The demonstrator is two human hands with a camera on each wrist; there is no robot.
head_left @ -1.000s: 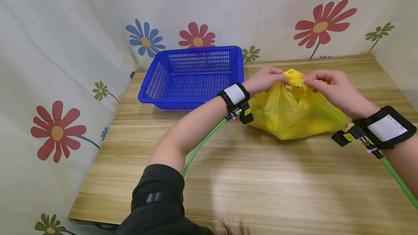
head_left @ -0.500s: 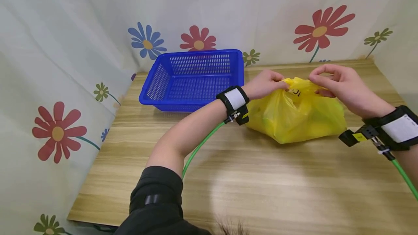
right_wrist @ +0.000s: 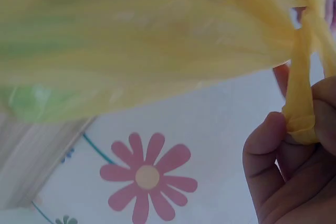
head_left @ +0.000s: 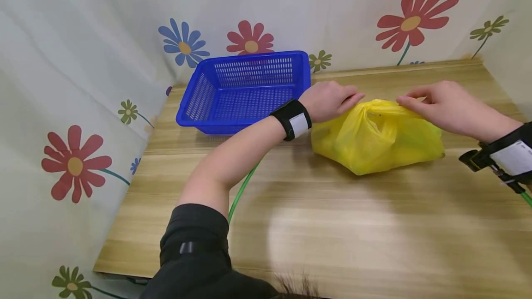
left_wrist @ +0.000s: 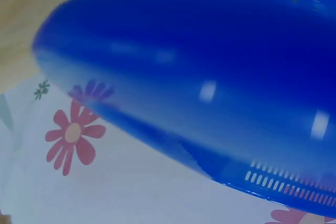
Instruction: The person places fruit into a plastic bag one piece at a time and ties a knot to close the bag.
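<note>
Head view: unreadable print on yellow bag (head_left: 376,140)

hands (head_left: 380,103) lower, apart — yellow bag (head_left: 376,140) top flattened | left palm down

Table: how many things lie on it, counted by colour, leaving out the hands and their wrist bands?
Blue: 1, the basket
Yellow: 1, the bag, with the left hand and right hand at its top
Total: 2 on the table
</note>
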